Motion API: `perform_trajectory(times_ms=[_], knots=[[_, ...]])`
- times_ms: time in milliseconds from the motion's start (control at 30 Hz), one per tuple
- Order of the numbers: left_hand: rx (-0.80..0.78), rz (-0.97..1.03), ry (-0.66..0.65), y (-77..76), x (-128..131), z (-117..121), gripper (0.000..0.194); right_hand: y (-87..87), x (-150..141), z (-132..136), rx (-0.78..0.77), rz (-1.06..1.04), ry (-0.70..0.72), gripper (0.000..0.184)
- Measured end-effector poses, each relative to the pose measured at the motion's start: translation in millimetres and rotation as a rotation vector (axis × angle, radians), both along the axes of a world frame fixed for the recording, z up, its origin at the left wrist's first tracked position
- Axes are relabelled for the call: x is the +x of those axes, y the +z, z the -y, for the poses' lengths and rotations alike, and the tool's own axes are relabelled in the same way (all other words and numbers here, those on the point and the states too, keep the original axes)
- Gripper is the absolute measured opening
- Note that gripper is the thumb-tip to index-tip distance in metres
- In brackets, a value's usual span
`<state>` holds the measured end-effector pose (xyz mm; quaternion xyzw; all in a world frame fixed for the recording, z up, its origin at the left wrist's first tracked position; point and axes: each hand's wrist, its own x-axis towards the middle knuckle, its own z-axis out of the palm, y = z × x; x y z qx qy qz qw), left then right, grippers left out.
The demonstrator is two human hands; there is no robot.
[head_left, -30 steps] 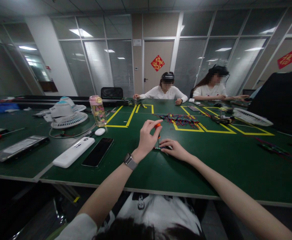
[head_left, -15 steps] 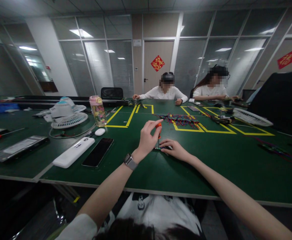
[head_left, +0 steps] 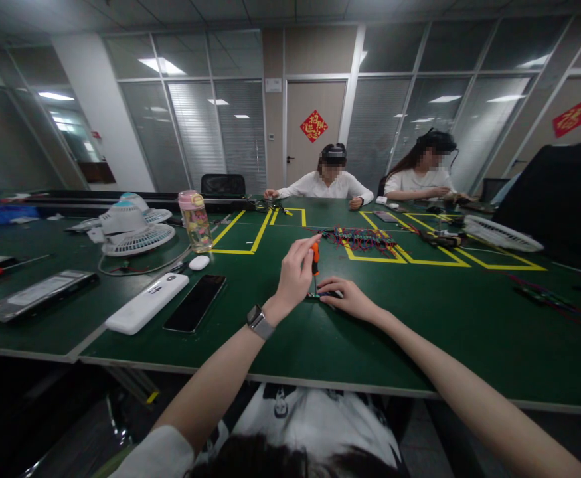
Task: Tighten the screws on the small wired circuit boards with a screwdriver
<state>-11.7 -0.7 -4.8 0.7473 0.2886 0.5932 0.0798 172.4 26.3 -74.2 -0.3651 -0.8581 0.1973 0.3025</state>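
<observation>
My left hand (head_left: 296, 267), with a watch on its wrist, is closed on the orange and black handle of a screwdriver (head_left: 315, 257). The screwdriver stands upright, its thin shaft reaching down to a small green circuit board (head_left: 313, 296) on the table. My right hand (head_left: 346, 297) lies low beside the board, with its fingertips pressed on the board's right end. Those fingers hide part of the board, and the screwdriver's tip is too small to make out.
On the green table (head_left: 270, 345), a black phone (head_left: 195, 303), a white power bank (head_left: 147, 303) and a bottle (head_left: 195, 222) stand to my left. Beyond my hands lies a heap of wired boards (head_left: 362, 240). Two people sit across the table.
The fingers of my left hand have shifted round the screwdriver's handle, and more of the handle shows. My right hand and the board stay in place.
</observation>
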Motion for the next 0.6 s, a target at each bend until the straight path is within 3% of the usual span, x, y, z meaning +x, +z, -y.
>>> perform_trajectory(times_ms=[300, 600], knots=[[0.031, 0.036, 0.1, -0.7, 1.9, 0.1, 0.018, -0.8, 0.0, -0.2, 0.011, 0.002, 0.004, 0.019], [0.018, -0.005, -0.017, 0.1, 0.4, 1.2, 0.031, -0.3, -0.1, -0.1, 0.004, 0.001, 0.004, 0.019]])
